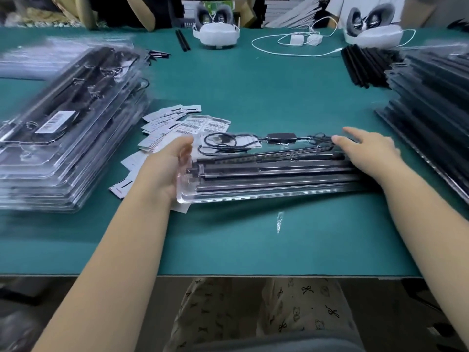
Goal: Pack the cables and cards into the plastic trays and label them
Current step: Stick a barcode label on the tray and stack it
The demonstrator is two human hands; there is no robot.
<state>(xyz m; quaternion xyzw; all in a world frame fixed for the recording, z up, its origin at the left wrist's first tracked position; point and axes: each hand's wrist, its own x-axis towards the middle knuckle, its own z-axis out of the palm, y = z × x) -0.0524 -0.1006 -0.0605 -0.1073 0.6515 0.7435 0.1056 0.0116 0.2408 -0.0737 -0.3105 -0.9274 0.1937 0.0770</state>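
Tray [266,196] — left hand [168,166] under, right hand [368,151] flat

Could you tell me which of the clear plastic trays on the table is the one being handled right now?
The single tray at centre front, between the left hand and right hand. The others lie stacked: the left stack and the right stack.

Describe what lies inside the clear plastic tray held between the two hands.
Inside the clear plastic tray: a coiled black USB cable with an inline controller, and long black light bars. The right hand covers its right end.
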